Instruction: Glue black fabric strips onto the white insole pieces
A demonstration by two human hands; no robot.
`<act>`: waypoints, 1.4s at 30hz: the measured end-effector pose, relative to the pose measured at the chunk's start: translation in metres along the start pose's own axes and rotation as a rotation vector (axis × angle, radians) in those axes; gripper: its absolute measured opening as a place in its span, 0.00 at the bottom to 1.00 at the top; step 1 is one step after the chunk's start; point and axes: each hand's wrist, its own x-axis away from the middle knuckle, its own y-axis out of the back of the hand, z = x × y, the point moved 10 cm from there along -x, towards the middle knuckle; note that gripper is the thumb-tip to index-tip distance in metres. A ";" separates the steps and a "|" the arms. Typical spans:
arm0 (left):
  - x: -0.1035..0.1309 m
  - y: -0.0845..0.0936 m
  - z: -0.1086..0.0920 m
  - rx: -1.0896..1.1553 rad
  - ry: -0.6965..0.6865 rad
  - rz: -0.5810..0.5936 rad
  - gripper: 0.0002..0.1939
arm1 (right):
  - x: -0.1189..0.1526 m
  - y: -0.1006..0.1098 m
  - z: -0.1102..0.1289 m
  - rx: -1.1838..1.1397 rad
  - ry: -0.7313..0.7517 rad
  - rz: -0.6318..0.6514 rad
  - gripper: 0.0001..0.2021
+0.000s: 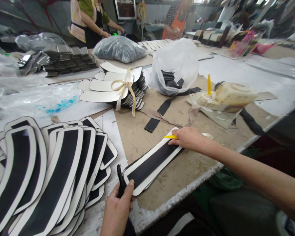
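A long white-edged panel with a black strip along its middle lies on top of similar pieces at the table's front. My left hand is closed on a black strip at the panel's near end, with the thumb close to its corner. At the far end, my right hand pinches a flat yellow stick over the panel. Its fingertips are partly hidden. To the left are many overlapping curved panels, white-rimmed with black centres. Short black pieces lie beyond the panel.
A glue-stained plastic container with an upright yellow stick stands at right. A white bag holds black strips. Behind are a tied bundle of white panels and a filled plastic bag. Co-workers stand across the table.
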 end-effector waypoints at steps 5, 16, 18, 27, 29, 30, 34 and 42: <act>0.000 0.001 0.001 -0.002 0.014 0.007 0.25 | -0.005 -0.003 -0.005 -0.016 -0.004 0.012 0.20; -0.006 0.002 0.008 -0.052 -0.012 0.037 0.26 | 0.009 0.016 -0.038 -0.060 -0.134 -0.163 0.22; -0.006 0.000 0.006 -0.036 -0.036 0.041 0.26 | 0.015 0.017 -0.044 -0.123 -0.119 -0.213 0.20; 0.004 -0.008 -0.012 -0.047 -0.113 0.097 0.24 | 0.031 0.013 -0.034 -0.167 -0.043 -0.358 0.11; 0.005 -0.010 -0.016 -0.055 -0.159 0.114 0.22 | 0.036 0.009 -0.027 -0.107 -0.017 -0.392 0.09; 0.005 -0.010 -0.018 -0.058 -0.179 0.120 0.21 | 0.038 0.007 -0.025 -0.069 -0.014 -0.410 0.09; 0.004 -0.008 -0.021 -0.052 -0.215 0.102 0.21 | 0.046 0.002 -0.018 -0.011 0.003 -0.490 0.11; 0.002 -0.009 -0.019 -0.061 -0.254 0.121 0.24 | 0.059 0.002 -0.017 -0.064 -0.070 -0.495 0.12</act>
